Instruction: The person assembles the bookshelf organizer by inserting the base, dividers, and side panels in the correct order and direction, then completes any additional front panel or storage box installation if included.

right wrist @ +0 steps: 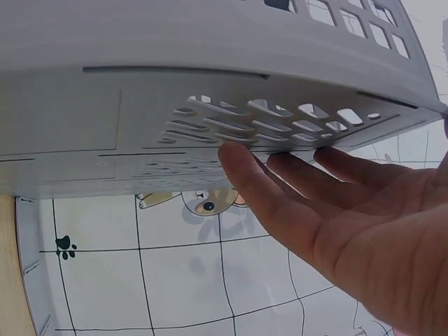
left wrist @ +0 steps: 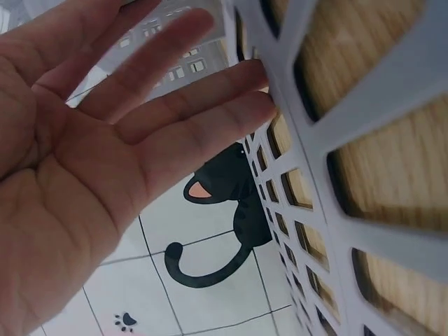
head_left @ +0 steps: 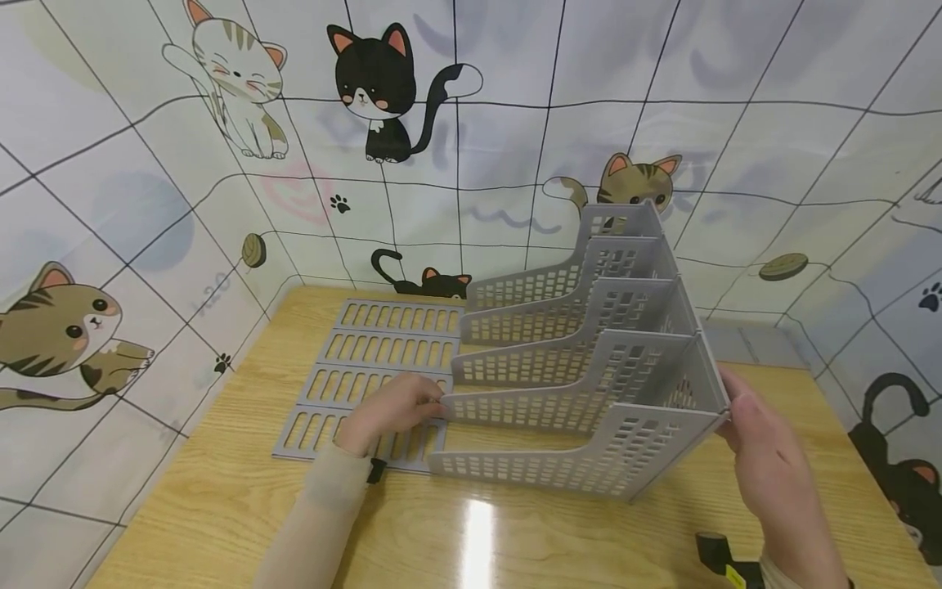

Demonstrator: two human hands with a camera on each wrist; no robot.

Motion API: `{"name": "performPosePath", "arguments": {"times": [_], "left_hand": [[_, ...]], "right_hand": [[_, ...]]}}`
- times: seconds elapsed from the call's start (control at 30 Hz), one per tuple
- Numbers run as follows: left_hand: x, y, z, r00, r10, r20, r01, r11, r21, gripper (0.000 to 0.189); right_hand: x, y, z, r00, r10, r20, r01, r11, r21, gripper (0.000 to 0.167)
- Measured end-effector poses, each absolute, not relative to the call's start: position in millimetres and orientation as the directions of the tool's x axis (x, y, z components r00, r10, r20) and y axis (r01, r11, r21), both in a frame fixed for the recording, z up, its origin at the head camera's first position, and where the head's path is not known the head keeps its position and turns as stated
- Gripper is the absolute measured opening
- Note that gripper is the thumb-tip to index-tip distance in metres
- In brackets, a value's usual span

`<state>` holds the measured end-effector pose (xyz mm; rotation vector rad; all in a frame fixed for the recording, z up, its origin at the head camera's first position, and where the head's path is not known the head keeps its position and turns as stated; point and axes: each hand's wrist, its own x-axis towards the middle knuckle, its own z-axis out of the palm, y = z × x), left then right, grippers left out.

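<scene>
A grey rack (head_left: 605, 368) with 5 perforated dividers (head_left: 618, 474) sits over the wooden table (head_left: 559, 540), beside slotted panels (head_left: 390, 366); the left hand (head_left: 393, 409) pinches 1 divider's front tip, the right hand (head_left: 773, 466) (fingers fairly straight) presses the back

5 dividers (head_left: 530, 468), 4 slotted panels (head_left: 386, 349), 1 table (head_left: 589, 548)

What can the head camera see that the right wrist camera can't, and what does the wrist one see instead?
Only the head view shows the left hand and the black-and-white cat on the wall.

Only the right wrist view shows three fingertips of the right hand up close, at the outside of the gray rack.

Both show the right hand, the gray rack and part of the cat-covered wall.
</scene>
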<state>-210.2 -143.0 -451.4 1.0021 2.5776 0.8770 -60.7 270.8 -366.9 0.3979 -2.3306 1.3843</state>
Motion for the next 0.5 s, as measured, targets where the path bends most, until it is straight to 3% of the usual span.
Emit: {"name": "performPosePath", "arguments": {"times": [0.13,0.27,0.37,0.43,0.5], "left_hand": [[-216,-151,-450,-0.764,0.640,-0.080,0.458,0.626,0.631,0.011],[-231,-152,-444,-0.797,0.588,-0.136,0.394,0.677,0.621,0.025],[-248,-146,-441,-0.820,0.562,-0.110,0.388,0.686,0.615,0.029],[-258,-141,-443,-0.823,0.562,-0.083,0.406,0.684,0.605,0.031],[-267,-136,-448,-0.788,0.614,-0.044,0.487,0.666,0.564,0.023]], "right_hand": [[-64,268,-369,-0.850,-0.043,0.526,-0.491,0.429,-0.758,0.051],[-65,268,-372,-0.842,-0.042,0.538,-0.508,0.397,-0.764,0.051],[-65,268,-373,-0.843,-0.043,0.537,-0.514,0.360,-0.779,0.050],[-65,268,-374,-0.846,-0.040,0.532,-0.512,0.338,-0.789,0.050],[-64,269,-374,-0.855,-0.030,0.518,-0.497,0.337,-0.800,0.050]]}}
